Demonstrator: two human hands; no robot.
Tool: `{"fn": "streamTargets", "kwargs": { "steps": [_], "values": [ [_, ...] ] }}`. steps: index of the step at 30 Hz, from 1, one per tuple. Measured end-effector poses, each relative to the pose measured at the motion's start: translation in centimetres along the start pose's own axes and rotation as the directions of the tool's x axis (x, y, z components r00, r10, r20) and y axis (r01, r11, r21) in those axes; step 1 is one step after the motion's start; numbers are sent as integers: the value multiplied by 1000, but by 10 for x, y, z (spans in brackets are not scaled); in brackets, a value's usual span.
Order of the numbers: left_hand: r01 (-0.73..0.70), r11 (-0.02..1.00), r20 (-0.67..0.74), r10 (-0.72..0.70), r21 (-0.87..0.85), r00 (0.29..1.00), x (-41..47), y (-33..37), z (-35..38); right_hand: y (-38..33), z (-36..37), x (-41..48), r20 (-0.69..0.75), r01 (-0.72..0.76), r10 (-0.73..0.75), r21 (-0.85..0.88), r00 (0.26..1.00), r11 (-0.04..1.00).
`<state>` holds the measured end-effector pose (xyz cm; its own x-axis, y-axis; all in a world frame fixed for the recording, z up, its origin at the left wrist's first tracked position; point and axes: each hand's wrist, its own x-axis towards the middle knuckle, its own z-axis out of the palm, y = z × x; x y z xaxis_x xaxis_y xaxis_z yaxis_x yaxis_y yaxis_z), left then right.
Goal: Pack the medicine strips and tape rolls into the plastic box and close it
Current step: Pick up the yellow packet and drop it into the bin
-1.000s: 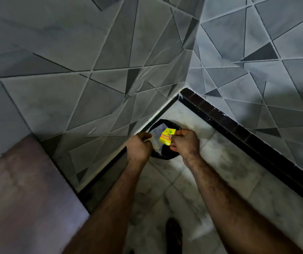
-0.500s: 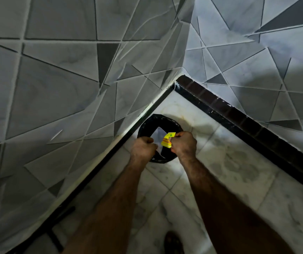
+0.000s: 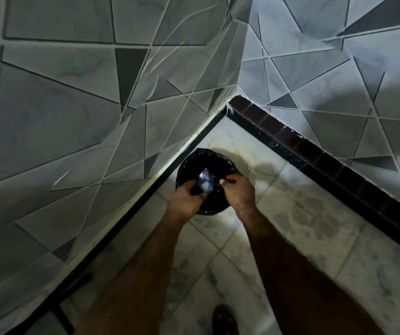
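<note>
I stand over a round black bin (image 3: 218,209) lined with a black bag, set in the corner of a tiled floor. My left hand (image 3: 185,198) is over the bin's near left rim, its curled fingers holding a small silvery wrapper or strip (image 3: 205,181) above the opening. My right hand (image 3: 239,191) hovers over the near right rim with thumb and fingers drawn together; nothing shows between them. No plastic box or tape roll is in view.
Grey patterned tiled walls (image 3: 73,117) meet at the corner behind the bin, with a dark skirting strip (image 3: 315,155) along the right wall. The marble floor (image 3: 303,213) is stained. My foot (image 3: 224,320) shows at the bottom edge.
The yellow packet that my right hand pinched over the bin is no longer visible. Both hands have stayed above the bin, and the view has tilted down a little.
</note>
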<state>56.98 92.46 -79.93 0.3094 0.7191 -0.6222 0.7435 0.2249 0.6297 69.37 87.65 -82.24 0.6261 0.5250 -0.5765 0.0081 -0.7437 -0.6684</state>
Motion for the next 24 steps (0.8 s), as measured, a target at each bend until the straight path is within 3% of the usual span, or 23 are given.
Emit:
{"fn": "streamTargets", "kwargs": {
  "steps": [7, 15, 24],
  "values": [
    [-164, 962, -87, 187, 218, 979, -11, 18, -20, -30, -2, -31, 73, 146, -141, -58, 987, 988],
    [-265, 953, -194, 291, 148, 937, -65, 53, -68, -81, -29, -90, -21, 310, -310, -6, 950, 951],
    [-368, 930, -325, 354, 19, 877, -193, 64, -137, -147, -41, -221, -24, 488, -488, 109, 872, 866]
  ]
}}
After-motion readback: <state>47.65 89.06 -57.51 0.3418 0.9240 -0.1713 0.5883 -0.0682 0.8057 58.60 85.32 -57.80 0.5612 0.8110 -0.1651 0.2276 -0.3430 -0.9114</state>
